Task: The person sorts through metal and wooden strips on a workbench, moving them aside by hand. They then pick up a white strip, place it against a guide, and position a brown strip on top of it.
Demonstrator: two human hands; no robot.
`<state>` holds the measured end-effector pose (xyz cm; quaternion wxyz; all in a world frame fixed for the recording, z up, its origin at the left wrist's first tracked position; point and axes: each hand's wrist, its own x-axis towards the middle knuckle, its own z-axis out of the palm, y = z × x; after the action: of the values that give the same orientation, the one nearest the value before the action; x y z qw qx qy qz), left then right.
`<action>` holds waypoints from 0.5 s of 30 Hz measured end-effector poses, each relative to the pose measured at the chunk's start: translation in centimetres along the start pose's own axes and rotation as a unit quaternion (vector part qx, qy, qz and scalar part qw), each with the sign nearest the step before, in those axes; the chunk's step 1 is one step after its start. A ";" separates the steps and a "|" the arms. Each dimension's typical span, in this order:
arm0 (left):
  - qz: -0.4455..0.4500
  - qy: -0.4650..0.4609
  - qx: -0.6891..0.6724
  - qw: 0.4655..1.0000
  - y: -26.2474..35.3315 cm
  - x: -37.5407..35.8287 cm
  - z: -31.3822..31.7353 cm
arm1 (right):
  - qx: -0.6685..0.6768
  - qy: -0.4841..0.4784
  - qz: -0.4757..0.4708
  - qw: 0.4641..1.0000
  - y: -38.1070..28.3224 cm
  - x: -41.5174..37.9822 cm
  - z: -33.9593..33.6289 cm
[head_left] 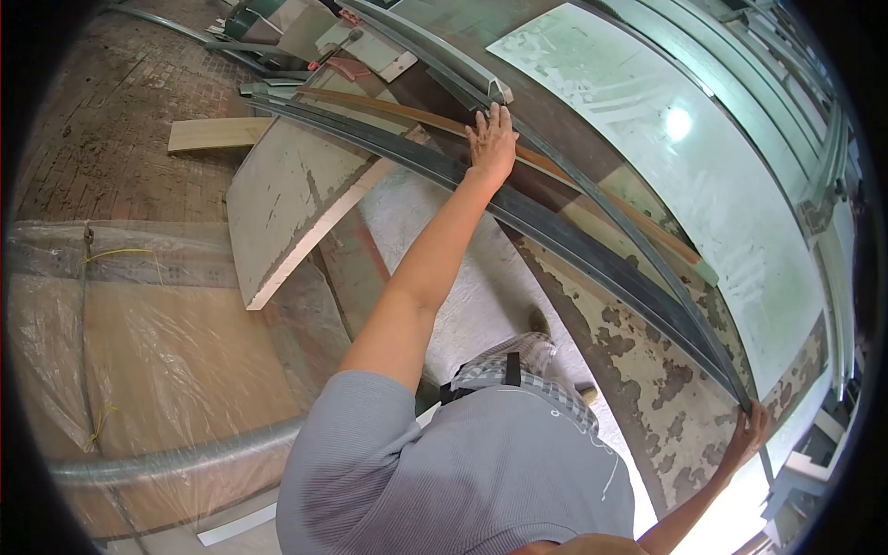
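Observation:
Long dark metal profiles point(592, 248) lie across a worn, patchy work surface point(638, 370), running from the upper left to the lower right. My left hand point(493, 146) lies over them with its fingers stretched out and slightly spread, fingertips close to a narrow dark metal strip point(638, 236). At the lower right, my right hand point(747, 435) has its fingers closed around the end of that strip, where it meets the profiles. A brown strip point(610, 190) passes beneath the narrow one.
A pale sheet point(684, 176) covers the far side, with long metal lengths point(740, 74) beyond. Left of me are a thick whitish panel point(296, 194), a wooden board point(217, 134) and a plastic-wrapped stack point(176, 351). Tools and scraps point(356, 46) lie at the top.

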<state>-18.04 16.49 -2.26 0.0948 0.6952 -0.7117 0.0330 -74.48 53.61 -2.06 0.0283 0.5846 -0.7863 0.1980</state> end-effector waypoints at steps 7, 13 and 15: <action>-0.008 -0.004 -0.001 1.000 -2.7 2.2 0.1 | 0.026 -0.005 -0.020 0.999 -3.8 1.2 0.8; -0.013 -0.018 -0.008 1.000 -4.8 3.9 -0.1 | 0.019 -0.031 -0.035 0.999 -5.1 2.0 2.3; -0.008 -0.017 -0.003 1.000 -5.3 4.3 -0.2 | 0.016 -0.017 -0.048 0.999 -5.8 2.1 2.5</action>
<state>-12.76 12.11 -1.75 0.0856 0.7012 -0.7076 0.0182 -69.25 49.42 -2.16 0.0149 0.6257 -0.7541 0.1989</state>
